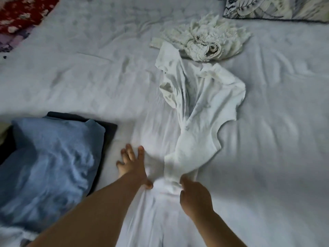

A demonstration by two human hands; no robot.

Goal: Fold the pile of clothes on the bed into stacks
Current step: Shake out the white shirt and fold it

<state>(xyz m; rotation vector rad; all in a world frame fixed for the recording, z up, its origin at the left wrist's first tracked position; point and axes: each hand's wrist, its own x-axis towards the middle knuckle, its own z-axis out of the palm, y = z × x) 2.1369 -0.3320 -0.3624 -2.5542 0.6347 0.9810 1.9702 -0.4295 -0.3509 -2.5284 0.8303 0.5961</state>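
Observation:
A white garment [194, 111] lies stretched and crumpled down the middle of the white bed sheet [89, 68]. My right hand [194, 196] grips its near end, fingers curled into the cloth. Just left of that end, my left hand [132, 164] lies flat on the sheet with fingers spread. A cream ruffled garment [208, 40] sits bunched beyond the far end of the white one. At the left a folded blue garment [49, 161] rests on a folded dark one [108, 129].
A floral patterned pillow [277, 8] lies at the far right corner. Red flowered fabric [23, 11] and a purple patterned piece [10, 40] lie at the far left. The sheet is wrinkled all over.

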